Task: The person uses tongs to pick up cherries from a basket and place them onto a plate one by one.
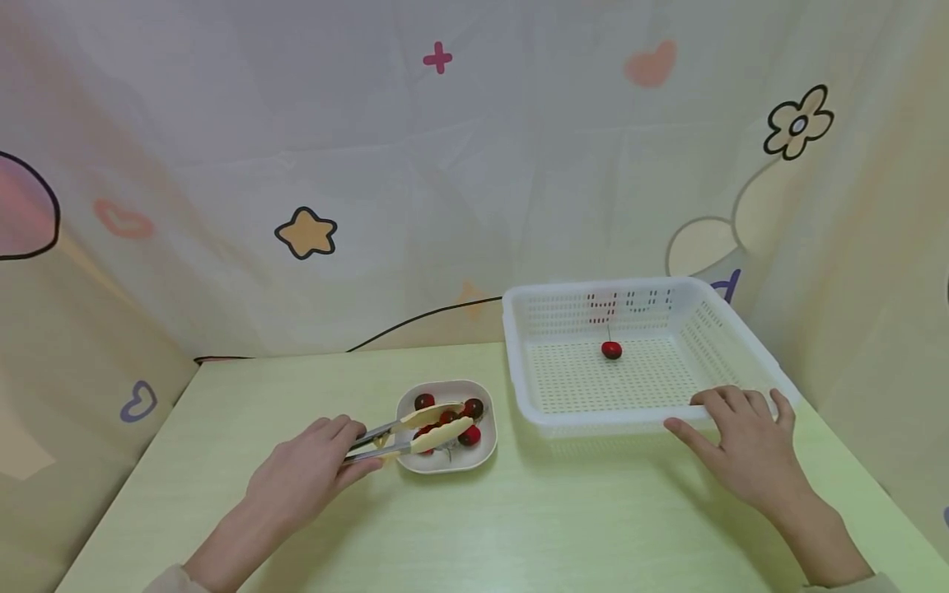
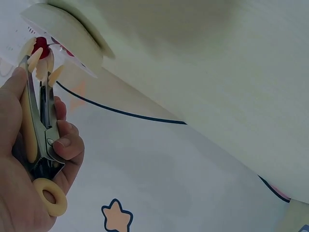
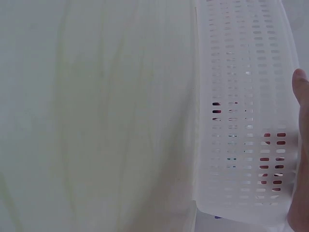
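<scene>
My left hand grips a pair of tongs with metal arms and cream tips. In the head view the tips reach over a small white dish that holds several dark red cherries. From the left wrist, one cherry shows between the tong tips at the dish's rim. My right hand holds the front rim of a white slotted plastic basket near its right corner, fingers over the rim and thumb on the outside. A single red cherry with its stem up lies inside the basket.
The dish and basket stand side by side on a pale green-yellow table, the dish on the left. Behind the table hangs a light curtain printed with stars, hearts and flowers, and it also runs along both sides.
</scene>
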Demonstrator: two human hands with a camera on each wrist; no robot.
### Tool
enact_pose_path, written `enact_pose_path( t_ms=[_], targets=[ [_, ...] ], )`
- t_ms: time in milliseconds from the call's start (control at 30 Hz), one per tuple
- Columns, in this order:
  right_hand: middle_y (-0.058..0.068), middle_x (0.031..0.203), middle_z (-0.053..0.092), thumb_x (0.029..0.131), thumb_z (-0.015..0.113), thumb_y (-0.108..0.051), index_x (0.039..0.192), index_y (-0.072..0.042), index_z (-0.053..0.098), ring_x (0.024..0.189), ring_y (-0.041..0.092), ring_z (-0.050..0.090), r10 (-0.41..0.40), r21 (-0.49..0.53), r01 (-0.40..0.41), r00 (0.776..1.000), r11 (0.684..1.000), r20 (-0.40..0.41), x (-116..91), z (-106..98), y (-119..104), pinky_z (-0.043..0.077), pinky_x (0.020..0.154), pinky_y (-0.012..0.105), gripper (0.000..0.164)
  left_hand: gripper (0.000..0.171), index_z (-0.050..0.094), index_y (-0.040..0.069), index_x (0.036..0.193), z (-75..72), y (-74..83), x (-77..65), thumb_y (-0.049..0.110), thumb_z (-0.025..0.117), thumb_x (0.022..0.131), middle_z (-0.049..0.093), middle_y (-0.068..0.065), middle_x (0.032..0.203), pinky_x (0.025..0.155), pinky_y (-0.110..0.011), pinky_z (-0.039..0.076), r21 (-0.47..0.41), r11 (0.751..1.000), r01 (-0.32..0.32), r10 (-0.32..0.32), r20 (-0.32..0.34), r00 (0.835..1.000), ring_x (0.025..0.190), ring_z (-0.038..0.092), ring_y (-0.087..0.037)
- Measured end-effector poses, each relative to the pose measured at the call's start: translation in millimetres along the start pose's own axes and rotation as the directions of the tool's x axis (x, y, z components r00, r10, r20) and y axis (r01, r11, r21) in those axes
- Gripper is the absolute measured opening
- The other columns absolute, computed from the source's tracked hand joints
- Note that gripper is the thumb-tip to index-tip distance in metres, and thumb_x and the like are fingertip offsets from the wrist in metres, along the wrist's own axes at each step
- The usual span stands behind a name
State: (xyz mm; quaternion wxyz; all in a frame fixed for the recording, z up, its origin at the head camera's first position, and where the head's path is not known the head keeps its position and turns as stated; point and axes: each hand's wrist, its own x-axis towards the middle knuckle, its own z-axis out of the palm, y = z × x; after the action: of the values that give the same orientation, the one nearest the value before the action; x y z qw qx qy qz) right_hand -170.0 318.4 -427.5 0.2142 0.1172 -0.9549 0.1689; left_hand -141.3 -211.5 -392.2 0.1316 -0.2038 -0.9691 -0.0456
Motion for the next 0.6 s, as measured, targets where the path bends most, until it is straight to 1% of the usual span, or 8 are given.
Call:
enact_pose_path(
  t_ms=[133,300,600],
  targets=[
    [0.021,0.117,0.06,0.097,0.068,-0.05,0.113,-0.007,0.063,0.114,0.05,0.046,0.003,0.003,-0.003,1.0,1.0,0.003,0.0,0.2,0.4,0.003,0.108,0.075,0.046,0.041,0.066,0.014,0.105,0.7,-0.2,-1.0,0.052,0.075,0.091,0.062,0.007,0.096,0.049,-0.028,0.042,0.028,1.0,-0.01,0.01,0.018,1.0,0.078,0.054,-0.012],
    [0.02,0.117,0.06,0.097,0.068,-0.05,0.113,-0.008,0.063,0.113,0.051,0.046,0.005,0.003,-0.005,1.0,1.0,0.004,0.0,0.3,0.5,0.003,0.107,0.075,0.045,0.042,0.065,0.014,0.105,0.6,-0.7,-2.6,0.052,0.075,0.091,0.06,0.007,0.094,0.048,-0.027,0.041,0.028,1.0,-0.003,0.002,0.039,0.999,0.079,0.053,-0.012],
    [0.02,0.117,0.06,0.097,0.068,-0.05,0.113,-0.008,0.063,0.113,0.05,0.046,0.005,0.005,-0.005,1.0,1.0,0.004,-0.1,0.3,0.3,0.003,0.107,0.075,0.045,0.047,0.065,0.013,0.109,1.2,-2.4,-4.5,0.054,0.074,0.09,0.061,0.007,0.098,0.049,-0.027,0.042,0.024,1.0,-0.019,0.018,0.03,0.999,0.081,0.054,-0.012]
  ],
)
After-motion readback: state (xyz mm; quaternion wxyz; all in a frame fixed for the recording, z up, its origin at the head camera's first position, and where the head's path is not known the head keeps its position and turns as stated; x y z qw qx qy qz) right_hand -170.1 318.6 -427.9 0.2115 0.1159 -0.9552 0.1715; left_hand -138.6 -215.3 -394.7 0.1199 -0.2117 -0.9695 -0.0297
